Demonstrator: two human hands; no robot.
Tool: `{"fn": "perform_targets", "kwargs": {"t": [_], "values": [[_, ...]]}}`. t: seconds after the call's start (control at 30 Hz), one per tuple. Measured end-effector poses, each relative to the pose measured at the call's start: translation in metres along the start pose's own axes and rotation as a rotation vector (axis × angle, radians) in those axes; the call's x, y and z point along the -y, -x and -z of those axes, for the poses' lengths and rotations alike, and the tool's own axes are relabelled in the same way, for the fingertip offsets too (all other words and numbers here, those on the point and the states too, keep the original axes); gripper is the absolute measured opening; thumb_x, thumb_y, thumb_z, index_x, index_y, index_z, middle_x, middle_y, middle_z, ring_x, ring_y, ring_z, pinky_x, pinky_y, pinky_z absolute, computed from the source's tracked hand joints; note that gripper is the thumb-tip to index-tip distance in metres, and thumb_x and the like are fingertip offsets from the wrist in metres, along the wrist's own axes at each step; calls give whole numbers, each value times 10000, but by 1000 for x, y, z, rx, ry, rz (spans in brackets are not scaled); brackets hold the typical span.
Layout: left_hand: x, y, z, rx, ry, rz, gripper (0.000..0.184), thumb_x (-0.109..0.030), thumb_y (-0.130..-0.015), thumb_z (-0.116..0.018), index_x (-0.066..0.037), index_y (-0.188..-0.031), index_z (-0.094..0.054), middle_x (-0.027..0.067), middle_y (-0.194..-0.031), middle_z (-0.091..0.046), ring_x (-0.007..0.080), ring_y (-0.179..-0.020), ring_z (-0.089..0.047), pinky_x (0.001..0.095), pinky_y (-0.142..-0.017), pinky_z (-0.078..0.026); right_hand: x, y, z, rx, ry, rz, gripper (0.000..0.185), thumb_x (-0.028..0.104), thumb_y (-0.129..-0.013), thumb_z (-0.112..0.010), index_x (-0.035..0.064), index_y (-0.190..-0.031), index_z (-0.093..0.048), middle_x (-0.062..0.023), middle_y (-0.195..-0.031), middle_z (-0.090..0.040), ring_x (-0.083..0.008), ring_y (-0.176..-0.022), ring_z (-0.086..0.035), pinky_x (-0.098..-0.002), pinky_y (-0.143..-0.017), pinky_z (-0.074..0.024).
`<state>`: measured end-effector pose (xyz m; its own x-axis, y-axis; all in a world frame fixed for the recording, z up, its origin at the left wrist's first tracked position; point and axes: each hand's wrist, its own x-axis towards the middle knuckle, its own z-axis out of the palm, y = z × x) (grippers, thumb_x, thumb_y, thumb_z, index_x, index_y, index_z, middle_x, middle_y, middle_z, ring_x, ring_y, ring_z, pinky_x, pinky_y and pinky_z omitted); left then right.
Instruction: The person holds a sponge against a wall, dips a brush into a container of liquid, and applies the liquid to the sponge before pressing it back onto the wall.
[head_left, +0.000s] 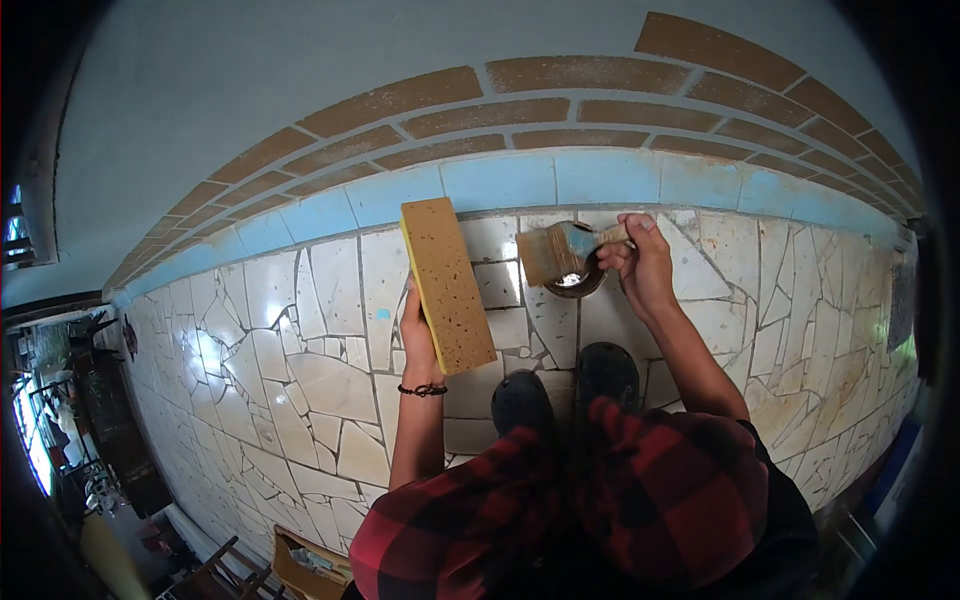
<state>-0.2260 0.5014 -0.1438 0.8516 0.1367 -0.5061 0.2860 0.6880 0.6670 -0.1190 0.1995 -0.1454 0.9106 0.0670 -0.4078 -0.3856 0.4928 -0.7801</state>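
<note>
My left hand (414, 325) grips a long rectangular sponge block (447, 285) from its left side. The block's broad face is brown and pitted, while its edge is yellow. Pinched in my right hand (645, 268) is the handle of a wide paintbrush (541, 258), its bristles pointing left toward the sponge, with a gap between them. Below the brush, partly hidden by it, a round container (590, 289) stands on the floor with shiny dark liquid inside.
Ahead, the pale wall (330, 60) carries rows of brown painted bricks (570, 73) above a light-blue skirting (500, 180). The floor (340, 390) is irregular stone tile. My dark shoes (608, 373) are close to the container. An open box (305, 565) sits behind at left.
</note>
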Motion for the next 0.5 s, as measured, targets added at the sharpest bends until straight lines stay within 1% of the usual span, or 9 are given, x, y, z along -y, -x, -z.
{"fn": "perform_targets", "kwargs": {"t": [0.07,0.17,0.27,0.3,0.33,0.4,0.43,0.47,0.5], "values": [[-4,3,-2,-19,28,-65,536,-454,-1068,-415,-74,-1446,-430,64,-1281,-573,182,-1136,-594,339,-915,-513,-13,2,16,-68,167,28,288,307,-1036,-551,55,-1171,-528,-104,-926,-610,-216,-643,-651,-308,-587,-538],[-14,8,-4,39,48,-188,589,-409,-1036,-531,-49,-1476,-376,70,-1315,-557,186,-1164,-586,342,-950,-502,-12,11,34,-132,337,22,350,291,-1010,-604,38,-1243,-544,-99,-1054,-626,-164,-724,-621,-276,-633,-506],[-34,20,-13,201,-55,-348,678,-323,-973,-668,-9,-1479,-344,83,-1358,-536,192,-1197,-572,356,-1009,-472,-4,21,36,-381,535,212,386,246,-986,-641,24,-1284,-537,-82,-1195,-600,-111,-843,-563,-239,-710,-464],[-43,22,-16,227,-43,-358,783,-265,-888,-781,13,-1473,-341,95,-1378,-529,194,-1214,-568,358,-1033,-462,3,23,39,-431,677,379,463,205,-951,-686,20,-1336,-506,-77,-1266,-561,-99,-931,-519,-223,-773,-437],[-51,25,-21,219,-112,-426,795,-244,-857,-809,41,-1451,-364,106,-1345,-556,199,-1207,-576,340,-1036,-459,11,28,40,-433,686,485,442,180,-938,-697,19,-1307,-513,-85,-1255,-562,-111,-921,-520,-227,-775,-437],[-73,39,-44,242,-308,-538,779,-201,-817,-830,54,-1422,-411,118,-1299,-586,207,-1201,-581,341,-1027,-464,47,44,28,-439,697,703,403,132,-913,-718,18,-1249,-527,-100,-1233,-564,-134,-899,-521,-234,-779,-436],[-87,48,-59,262,-431,-558,750,-165,-790,-836,71,-1390,-452,119,-1274,-597,220,-1208,-579,361,-1022,-469,66,48,21,-368,624,840,374,103,-898,-724,20,-1206,-529,-110,-1200,-575,-139,-877,-523,-240,-765,-437],[-99,54,-82,277,-616,-674,722,-132,-737,-860,47,-1352,-526,113,-1220,-615,222,-1147,-592,361,-986,-482,84,52,11,-294,550,975,348,74,-883,-731,21,-1163,-531,-119,-1166,-586,-143,-854,-525,-246,-752,-438],[-109,59,-104,272,-847,-884,701,-108,-690,-862,24,-1317,-575,110,-1173,-624,227,-1092,-595,355,-944,-486,101,59,1,-218,473,1104,325,45,-868,-737,23,-1121,-534,-128,-1132,-598,-148,-831,-527,-252,-738,-439]]}}
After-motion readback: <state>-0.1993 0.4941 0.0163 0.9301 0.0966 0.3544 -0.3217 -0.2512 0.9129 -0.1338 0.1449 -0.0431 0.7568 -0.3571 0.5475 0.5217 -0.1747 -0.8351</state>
